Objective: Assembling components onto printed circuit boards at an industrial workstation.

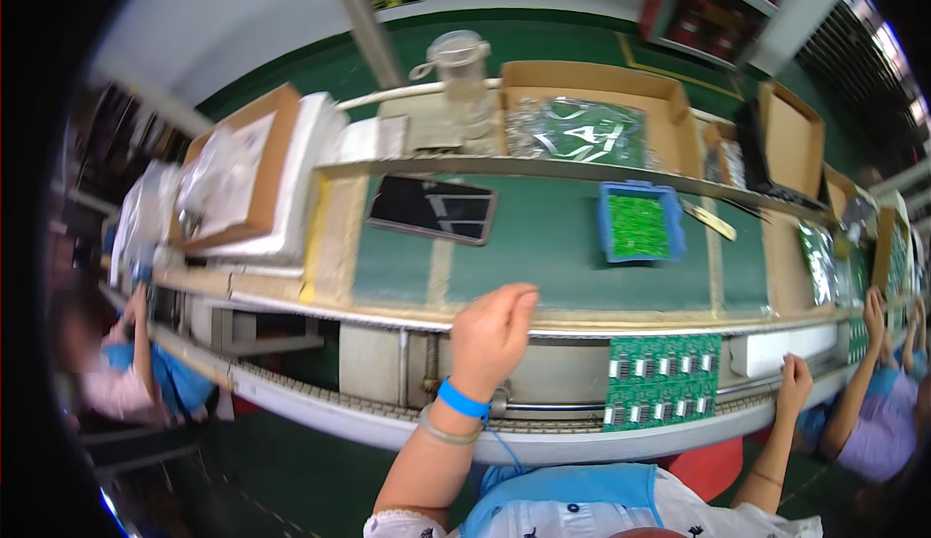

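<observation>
My left hand (pixel 494 338), with a blue wrist strap (pixel 463 400) and a pale bangle, is raised over the near edge of the green work surface (pixel 572 281). Its fingers are pinched together, and whatever they hold is hidden. To the right, my right hand (pixel 795 379) is closed beside the conveyor rail, its contents also hidden. Between the hands, a green circuit board panel (pixel 662 383) with rows of dark and white components lies across the conveyor rails. Beyond it stands a blue bin (pixel 609 225) full of small green parts (pixel 640 226).
A dark phone (pixel 433 210) and a pale-handled tool (pixel 709 220) lie on the surface. Behind are a clear jug (pixel 461 82) and a cardboard box (pixel 603 77) with bagged boards (pixel 582 132). A white block (pixel 787 349) sits by the right rail. Co-workers (pixel 878 422) (pixel 136 373) flank me.
</observation>
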Available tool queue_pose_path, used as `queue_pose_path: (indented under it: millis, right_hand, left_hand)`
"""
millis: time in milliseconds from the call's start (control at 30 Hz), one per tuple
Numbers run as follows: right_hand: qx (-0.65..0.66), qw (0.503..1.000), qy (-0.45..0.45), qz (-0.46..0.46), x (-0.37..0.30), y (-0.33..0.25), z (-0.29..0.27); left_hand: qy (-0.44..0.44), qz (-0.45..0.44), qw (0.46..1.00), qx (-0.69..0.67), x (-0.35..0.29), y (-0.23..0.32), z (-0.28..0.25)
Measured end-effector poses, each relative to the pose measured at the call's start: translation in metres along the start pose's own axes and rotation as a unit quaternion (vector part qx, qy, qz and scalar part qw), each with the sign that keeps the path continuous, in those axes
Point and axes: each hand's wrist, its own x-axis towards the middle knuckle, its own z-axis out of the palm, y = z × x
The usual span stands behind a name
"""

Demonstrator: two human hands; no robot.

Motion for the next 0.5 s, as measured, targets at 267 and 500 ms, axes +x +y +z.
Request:
queue_pose_path:
  millis: [267, 500]
  right_hand:
    - [-0.004, 0.993, 0.044, -0.113, 0.056, -0.062, 0.028]
    - [0.067, 0.966, 0.023, -0.249, 0.269, -0.152, 0.101]
  left_hand:
    - [0.020, 0.061, 0.998, 0.022, 0.008, -0.013, -0.018]
    - [0.020, 0.075, 0.996, 0.044, 0.014, -0.021, -0.018]
